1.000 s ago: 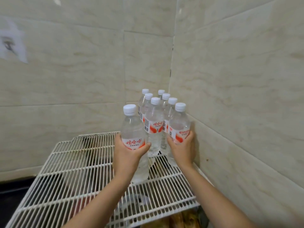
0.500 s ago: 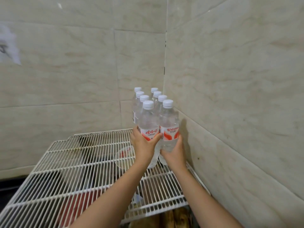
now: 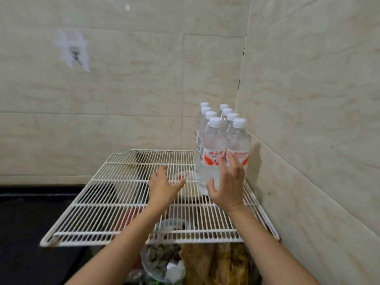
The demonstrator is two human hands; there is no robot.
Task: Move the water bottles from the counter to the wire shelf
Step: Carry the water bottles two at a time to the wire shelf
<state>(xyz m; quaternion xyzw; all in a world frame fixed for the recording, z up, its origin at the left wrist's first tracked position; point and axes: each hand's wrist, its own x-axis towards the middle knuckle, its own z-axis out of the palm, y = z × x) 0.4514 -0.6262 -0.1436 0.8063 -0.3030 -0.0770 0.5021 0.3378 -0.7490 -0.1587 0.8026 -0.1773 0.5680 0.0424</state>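
Eight water bottles (image 3: 213,153) stand upright on the white wire shelf (image 3: 102,202), packed in two rows of four in its far right corner. All have white caps, and the front two show red and white labels. The tiled walls (image 3: 308,99) close the group in at the back and on the right, so it is open to reach only from the front and the left.

The right hand (image 3: 228,182) is raised just in front of the two nearest bottles with its fingers spread and loosely bent. It grasps nothing. Its fingertips overlap the labels and its thumb lies near the base of the front left bottle, but the motion blur makes it hard to say whether any of them touches the plastic. The left hand (image 3: 164,186) hovers over the middle of the shelf, left of the bottles and apart from them, palm down and fingers relaxed, also released.

Through the wires a red item (image 3: 129,214) and some dark shapes show below. Under the shelf's front edge sit a glass bowl (image 3: 156,262) of food and brownish wrapped food (image 3: 222,264). A dark desk (image 3: 30,223) runs along the left. On the back wall, high up on the left, a small hook (image 3: 75,56) sits on a pale patch.
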